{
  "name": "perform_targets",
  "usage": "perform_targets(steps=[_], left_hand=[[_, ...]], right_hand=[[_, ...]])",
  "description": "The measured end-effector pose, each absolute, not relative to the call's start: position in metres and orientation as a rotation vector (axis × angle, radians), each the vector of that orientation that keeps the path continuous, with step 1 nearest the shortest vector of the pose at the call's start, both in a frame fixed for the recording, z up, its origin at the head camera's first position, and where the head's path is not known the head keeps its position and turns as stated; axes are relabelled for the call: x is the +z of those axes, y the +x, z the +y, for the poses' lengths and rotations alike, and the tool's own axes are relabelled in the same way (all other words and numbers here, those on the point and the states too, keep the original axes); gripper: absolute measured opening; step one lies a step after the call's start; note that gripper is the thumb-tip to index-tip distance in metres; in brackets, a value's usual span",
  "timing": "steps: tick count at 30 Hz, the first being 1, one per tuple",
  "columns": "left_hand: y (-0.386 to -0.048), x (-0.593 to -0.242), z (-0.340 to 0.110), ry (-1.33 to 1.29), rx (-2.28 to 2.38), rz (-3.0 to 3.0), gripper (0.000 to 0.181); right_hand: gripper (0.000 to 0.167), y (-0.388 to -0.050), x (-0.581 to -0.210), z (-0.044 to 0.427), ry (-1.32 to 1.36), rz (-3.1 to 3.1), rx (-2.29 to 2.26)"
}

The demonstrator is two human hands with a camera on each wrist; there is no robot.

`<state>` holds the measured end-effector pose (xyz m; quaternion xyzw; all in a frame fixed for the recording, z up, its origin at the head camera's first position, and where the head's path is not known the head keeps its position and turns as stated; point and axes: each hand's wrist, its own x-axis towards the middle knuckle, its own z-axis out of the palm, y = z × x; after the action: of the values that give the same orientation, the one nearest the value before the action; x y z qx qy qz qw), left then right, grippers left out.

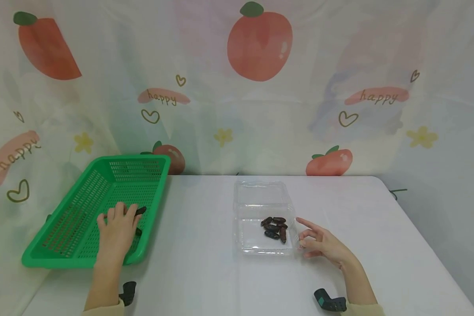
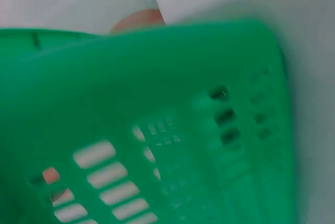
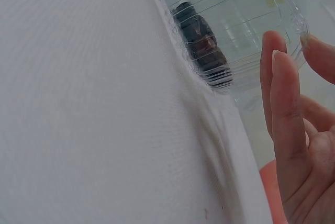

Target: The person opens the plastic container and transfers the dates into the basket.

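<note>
In the head view my left hand reaches down into the green basket, its fingers bent. A dark brown date sticks out beside its thumb side, seemingly pinched there. Another dark piece shows by the basket's right wall. My right hand is at the right side of a clear plastic clamshell box, fingers loosely extended. In the right wrist view one fingertip of it appears to touch the box's edge. Several dates lie inside the opened box. The left wrist view shows only the blurred basket wall.
A white-covered table bears the basket at its left and the box near its middle. Behind stands a printed curtain with fruit pictures. The box's lid lies folded back towards the curtain.
</note>
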<state>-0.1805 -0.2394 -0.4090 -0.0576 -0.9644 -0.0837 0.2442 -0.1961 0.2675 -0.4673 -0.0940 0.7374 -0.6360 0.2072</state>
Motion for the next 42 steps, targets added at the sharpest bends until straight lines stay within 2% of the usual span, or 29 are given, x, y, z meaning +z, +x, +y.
perform_targets(steps=[24, 42], left_hand=[[-0.176, -0.416, -0.31, -0.003, -0.19, -2.863, 0.025], [-0.181, -0.415, -0.337, 0.103, -0.042, -3.17, 0.041]], right_hand=[[0.071, -0.196, -0.465, 0.267, -0.282, 2.046, -1.757], [0.071, -0.196, -0.465, 0.267, -0.273, 2.046, -1.766]])
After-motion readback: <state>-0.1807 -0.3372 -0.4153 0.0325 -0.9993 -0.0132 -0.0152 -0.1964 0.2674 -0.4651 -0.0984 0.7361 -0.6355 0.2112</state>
